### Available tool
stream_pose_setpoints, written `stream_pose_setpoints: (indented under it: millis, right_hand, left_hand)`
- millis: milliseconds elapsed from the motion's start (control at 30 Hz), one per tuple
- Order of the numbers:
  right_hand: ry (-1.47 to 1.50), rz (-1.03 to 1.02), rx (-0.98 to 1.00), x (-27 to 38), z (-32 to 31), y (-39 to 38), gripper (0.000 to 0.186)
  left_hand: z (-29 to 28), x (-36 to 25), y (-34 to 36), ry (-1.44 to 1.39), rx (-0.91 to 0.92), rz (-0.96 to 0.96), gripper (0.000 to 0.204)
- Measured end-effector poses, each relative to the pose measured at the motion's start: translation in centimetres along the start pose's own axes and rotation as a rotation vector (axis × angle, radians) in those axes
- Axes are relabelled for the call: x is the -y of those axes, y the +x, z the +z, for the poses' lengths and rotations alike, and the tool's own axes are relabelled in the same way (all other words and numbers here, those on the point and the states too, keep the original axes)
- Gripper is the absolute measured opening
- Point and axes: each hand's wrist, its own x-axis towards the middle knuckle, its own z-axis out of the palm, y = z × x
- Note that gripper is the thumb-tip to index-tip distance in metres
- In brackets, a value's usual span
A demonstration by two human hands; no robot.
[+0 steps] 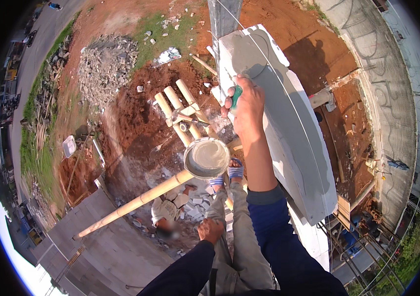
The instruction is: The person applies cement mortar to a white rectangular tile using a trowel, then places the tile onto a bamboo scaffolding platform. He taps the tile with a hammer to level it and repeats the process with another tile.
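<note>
My right hand (248, 106) is closed round the green handle of a trowel (236, 97). The trowel's blade lies against wet grey mortar near the far end of a white block wall top (289, 111), and my hand hides part of it. A thin string (281, 79) runs lengthwise above the mortar. Down by my thigh, my left hand (211, 230) is curled into a fist against my trousers, with nothing visible in it. Between my feet and some bamboo poles stands a round bucket (207, 159) filled with grey mortar.
Bamboo poles (178, 103) are lashed together ahead, and a long bamboo pole (136, 203) slants left. I stand high up in striped sandals (235, 170). Below, another person (164, 212) is beside broken blocks (197, 204). A grey column (224, 17) rises at the wall's far end.
</note>
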Motion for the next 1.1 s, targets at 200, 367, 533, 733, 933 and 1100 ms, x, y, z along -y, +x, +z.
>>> stream_pose_setpoints:
  millis: [200,367,533,733,933,1100]
  right_hand:
    - [-0.104,-0.042,-0.034,1.1,2.4,2.6,0.025]
    - [-0.069,-0.020,-0.119,-0.3,-2.8,-2.9,0.027]
    - [-0.119,-0.064,-0.393,-1.8,-10.5,-12.6,0.026]
    - [-0.483,-0.095,-0.257,-8.5,-18.0,-19.9,0.030]
    - [-1.311,-0.124,0.287,-21.8,-25.7,-16.7,0.031]
    - [-1.727,-0.070,0.472,-32.6,-27.5,-8.7,0.034]
  left_hand:
    - [0.4,-0.6,-0.3,-0.001,-0.011,0.003,0.055]
    - [1.2,0.0,0.0,0.005,-0.061,-0.004,0.056]
    - [1.5,-0.2,-0.3,-0.037,-0.065,-0.007,0.056]
    - [1.7,-0.6,-0.9,-0.086,-0.055,-0.063,0.057]
    - [3.9,0.1,-1.8,-0.120,-0.102,-0.051,0.052]
    - [4.5,-0.7,-2.5,-0.089,-0.187,-0.068,0.053]
